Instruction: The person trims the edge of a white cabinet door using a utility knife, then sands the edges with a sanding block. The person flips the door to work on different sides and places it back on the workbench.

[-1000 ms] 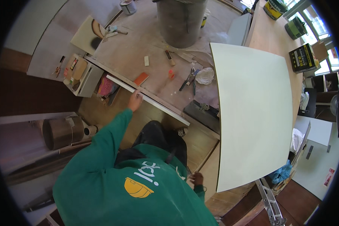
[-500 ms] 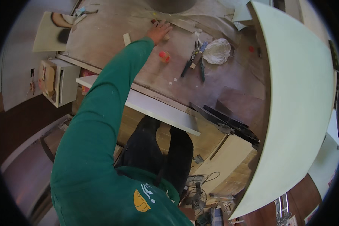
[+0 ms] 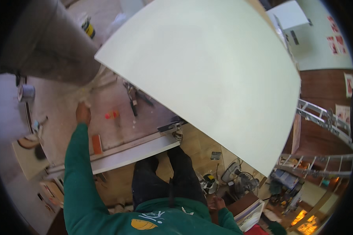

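Observation:
My left hand [image 3: 83, 114] is on the dusty worktable [image 3: 66, 129], its fingers curled. A small whitish patch shows at the fingertips; what they hold, if anything, I cannot make out. To its right lies a small container with red and yellow on it [image 3: 112, 114]. Dark-handled snips [image 3: 132, 100] lie farther right, partly covered by a large white panel [image 3: 208, 78]. Near the table's front edge is a reddish-brown block [image 3: 97, 144]. Low beside my body is my right hand [image 3: 216, 203], away from the panel; its fingers are too small and blurred to read.
A thick grey-brown cylinder [image 3: 59, 47] rises at the back left, with a metal can [image 3: 26, 93] by it. A white board edge [image 3: 137, 158] runs along the table's front. A fan [image 3: 243, 182] stands on the floor. Metal ladders [image 3: 325, 117] are at the right.
The view has swung, and the white panel covers more of it. My left hand's fingers were spread on the table and are now curled. My right hand has come into sight.

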Motion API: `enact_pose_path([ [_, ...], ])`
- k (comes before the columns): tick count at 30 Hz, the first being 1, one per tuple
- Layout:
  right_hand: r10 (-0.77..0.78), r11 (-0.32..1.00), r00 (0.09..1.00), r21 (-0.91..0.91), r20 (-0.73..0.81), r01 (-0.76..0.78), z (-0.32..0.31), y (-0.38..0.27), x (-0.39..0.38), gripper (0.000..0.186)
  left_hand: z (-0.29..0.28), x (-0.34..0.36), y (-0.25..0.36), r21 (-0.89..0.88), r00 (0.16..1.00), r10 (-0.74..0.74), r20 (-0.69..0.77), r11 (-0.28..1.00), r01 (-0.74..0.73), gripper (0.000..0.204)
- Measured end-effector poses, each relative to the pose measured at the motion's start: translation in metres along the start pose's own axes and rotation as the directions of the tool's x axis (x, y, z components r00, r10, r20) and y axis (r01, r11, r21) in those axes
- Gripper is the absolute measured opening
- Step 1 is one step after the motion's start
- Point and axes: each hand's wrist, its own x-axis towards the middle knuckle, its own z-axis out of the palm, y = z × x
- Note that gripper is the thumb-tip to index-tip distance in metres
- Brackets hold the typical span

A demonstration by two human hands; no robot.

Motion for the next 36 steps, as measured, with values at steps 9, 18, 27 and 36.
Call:
enact_pose_path([
  [9, -0.754, 0.317, 0.587, -0.62, 0.294, 0.717, 0.029, 0.043, 0.034, 0.036, -0.219, -0.189, 0.096, -0.92, 0.928, -0.355, -0.117, 0.39, 0.033, 0.056],
  [18, -0.856, 0.513, 0.471, -0.243, -0.212, 0.823, -0.08, -0.236, -0.148, 0.04, -0.343, -0.344, 0.453, -0.997, 0.968, 0.24, 0.074, 0.037, 0.067, 0.04],
  [27, -0.905, 0.349, 0.356, -0.072, 0.231, 0.934, -0.241, -0.19, -0.192, 0.052, -0.384, -0.422, 0.742, -0.997, 0.793, 0.607, 0.055, -0.01, 0.077, 0.045],
  [36, -0.963, 0.067, 0.101, -0.139, 0.251, 0.988, -0.297, -0.283, -0.235, 0.071, -0.367, -0.416, 0.862, -0.975, 0.786, 0.599, 0.154, 0.219, 0.024, 0.054],
])
